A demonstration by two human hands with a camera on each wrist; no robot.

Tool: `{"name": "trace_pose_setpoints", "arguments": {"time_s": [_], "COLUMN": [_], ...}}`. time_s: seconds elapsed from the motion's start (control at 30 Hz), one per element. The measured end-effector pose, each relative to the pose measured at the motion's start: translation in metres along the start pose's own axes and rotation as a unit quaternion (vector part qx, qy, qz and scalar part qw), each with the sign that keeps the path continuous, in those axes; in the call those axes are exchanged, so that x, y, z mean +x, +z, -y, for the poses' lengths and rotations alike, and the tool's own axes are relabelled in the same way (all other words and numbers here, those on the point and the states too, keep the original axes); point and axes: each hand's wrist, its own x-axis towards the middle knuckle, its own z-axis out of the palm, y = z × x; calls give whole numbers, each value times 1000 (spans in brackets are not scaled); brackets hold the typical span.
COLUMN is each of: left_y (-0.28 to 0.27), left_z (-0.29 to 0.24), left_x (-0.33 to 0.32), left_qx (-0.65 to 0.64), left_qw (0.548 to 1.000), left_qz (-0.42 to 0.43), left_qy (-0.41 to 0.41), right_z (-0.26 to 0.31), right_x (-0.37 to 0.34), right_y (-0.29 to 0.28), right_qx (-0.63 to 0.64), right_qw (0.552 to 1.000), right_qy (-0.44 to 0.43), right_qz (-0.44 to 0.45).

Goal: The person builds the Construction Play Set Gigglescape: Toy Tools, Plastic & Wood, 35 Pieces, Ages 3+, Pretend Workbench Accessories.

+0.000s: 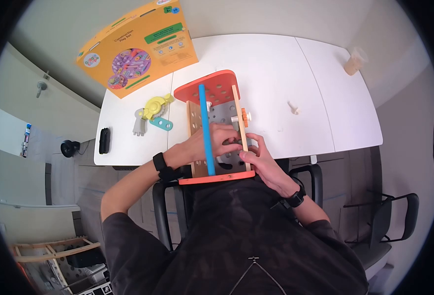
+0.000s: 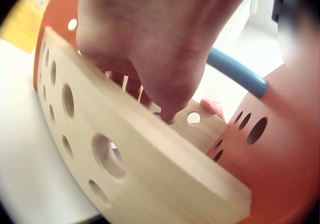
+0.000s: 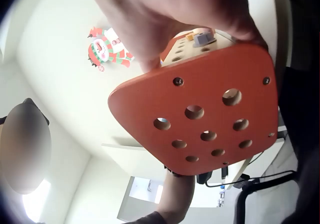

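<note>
A toy toolbox has red end panels [image 1: 212, 88], wooden sides [image 2: 75, 114] full of holes, a grey holed base and a blue rod handle [image 1: 206, 128]. It stands at the table's near edge, against the person's front. My left hand [image 1: 217, 141] reaches under the rod into the box, fingers bent towards the right side's inner face; I cannot tell whether they pinch anything. From outside, my right hand [image 1: 266, 164] grips that side, thumb over its top edge. Close to this hand, a grey piece [image 3: 204, 38] sits on the side's outer face. An orange piece [image 1: 246, 117] is fitted farther along.
On the white table [image 1: 286, 59], a yellow box [image 1: 163, 64] stands at the back left. Yellow [image 1: 155, 107], grey [image 1: 139, 123] and teal [image 1: 161, 124] toy pieces lie left of the toolbox. A small pale piece [image 1: 294, 107] and a cup [image 1: 356, 61] are on the right.
</note>
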Motion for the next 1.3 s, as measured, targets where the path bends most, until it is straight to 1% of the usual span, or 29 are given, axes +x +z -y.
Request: {"name": "trace_pose_setpoints", "arguments": {"time_s": [0.07, 0.13, 0.2, 0.23, 0.3, 0.33, 0.37, 0.4, 0.43, 0.47, 0.5, 0.6, 0.63, 0.7, 0.73, 0.77, 0.8, 0.87, 0.97, 1.0, 1.03, 1.07, 1.1, 1.17, 1.2, 1.27, 1.3], "left_y": [-8, -23, -41, -53, -60, -64, -68, -69, -70, -72, -76, -60, -56, -47, -44, -43, -43, -42, -43, -44, -45, -46, -51, -65, -65, -60, -59], "left_z": [5, 6, 2, -4, -2, -1, -2, -1, -1, 0, 1, 14, 15, 24, 28, 32, 35, 40, 42, 46, 50, 53, 46, 16, 6, -13, -29], "left_x": [-4, -14, -26, -31, -41, -45, -48, -49, -51, -53, -58, -75, -80, -92, -97, -100, -102, -104, -107, -109, -112, -112, -106, -89, -82, -67, -55], "left_qx": [93, 133, 171, 190, 138, 111, 62, -71, -202, -330, -381, -498, -484, -465, -455, -450, -438, -416, -336, -252, -166, -77, -40, 33, 46, 72, 51], "left_qw": [994, 988, 979, 973, 969, 963, 957, 943, 910, 858, 837, 777, 786, 806, 812, 806, 807, 806, 842, 870, 887, 893, 894, 884, 895, 913, 922], "left_qz": [-31, -71, -110, -129, -203, -239, -272, -306, -334, -356, -333, -269, -244, -166, -127, -101, -92, -75, -107, -175, -241, -305, -344, -419, -404, -376, -360], "left_qy": [50, 39, 29, 31, -26, -55, -73, -108, -141, -170, -208, -275, -298, -327, -342, -370, -385, -414, -408, -385, -356, -322, -283, -203, -182, -141, -130], "right_z": [6, 18, 42, 53, 69, 75, 81, 84, 87, 90, 92, 91, 88, 81, 77, 73, 71, 68, 62, 60, 54, 47, 43, 42, 41, 45, 50], "right_x": [6, 11, 9, 8, 8, 8, 9, 10, 11, 12, 12, 17, 23, 34, 36, 38, 39, 44, 48, 50, 53, 57, 60, 64, 64, 58, 54], "right_y": [-3, -4, -9, -9, -8, -6, -5, -4, -6, -9, -12, -21, -23, -28, -30, -33, -35, -36, -34, -33, -33, -33, -33, -33, -32, -26, -22], "right_qx": [1, -6, -56, -91, -161, -248, -332, -412, -477, -538, -595, -663, -679, -708, -723, -739, -753, -754, -763, -767, -768, -769, -770, -771, -772, -774, -776], "right_qw": [999, 996, 991, 981, 951, 913, 863, 802, 745, 681, 612, 540, 514, 463, 446, 428, 410, 400, 381, 374, 364, 352, 341, 330, 325, 351, 362], "right_qy": [-33, -77, -119, -167, -260, -312, -361, -404, -439, -470, -498, -504, -513, -526, -520, -514, -509, -517, -519, -518, -524, -530, -536, -539, -540, -522, -513], "right_qz": [-15, -33, -33, -38, -50, -85, -119, -152, -155, -157, -158, -119, -109, -94, -88, -81, -74, -71, -62, -59, -58, -58, -59, -77, -83, -68, -61]}}
